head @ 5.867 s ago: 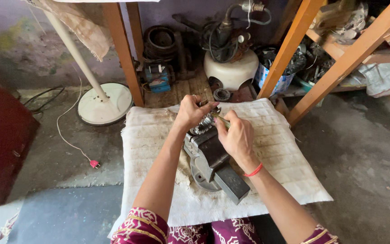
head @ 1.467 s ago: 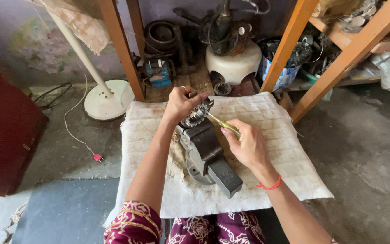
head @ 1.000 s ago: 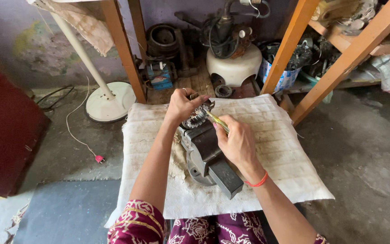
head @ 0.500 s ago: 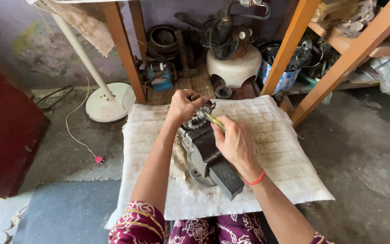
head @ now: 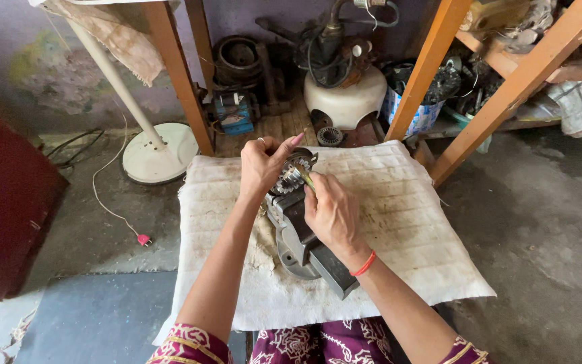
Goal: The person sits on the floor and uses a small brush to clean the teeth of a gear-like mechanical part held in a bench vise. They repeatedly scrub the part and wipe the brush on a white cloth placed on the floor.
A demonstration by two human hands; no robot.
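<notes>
Left hand: left hand [head: 264, 165] curled shut over the far end of the motor assembly [head: 301, 232], thumb up, fingers wrapped on the gear end [head: 289, 176] at about 12 o'clock of the unit; steadies it.
Right hand: right hand [head: 331, 214] closed in a pinch on a thin yellowish tool [head: 306, 179], tip at the gear end, just at 3 o'clock of the left hand; heel rests on the dark housing. Red band [head: 364, 264] on wrist.
Tool type: too small to tell, pick or small screwdriver.
Motor assembly: lies lengthwise on the stained white cloth [head: 412, 222], gear end at 12, dark block end at 6, round grey flange at 8.
Step in hand (judgement): working the tool tip into the gear end while the other hand clamps the unit.
How to do it well (judgement): keep left grip firm so the unit can't roll on the cloth; brace right heel on the housing, short strokes, tip angled away from left fingers; a slip would jab the thumb.
Left surroundings: white fan base [head: 159, 152] with cord and red plug [head: 144, 239] at 9–10 o'clock.
Behind: orange wooden legs [head: 176, 74], white pump-like body [head: 345, 101], spare small gear [head: 330, 137] at 12–1.
</notes>
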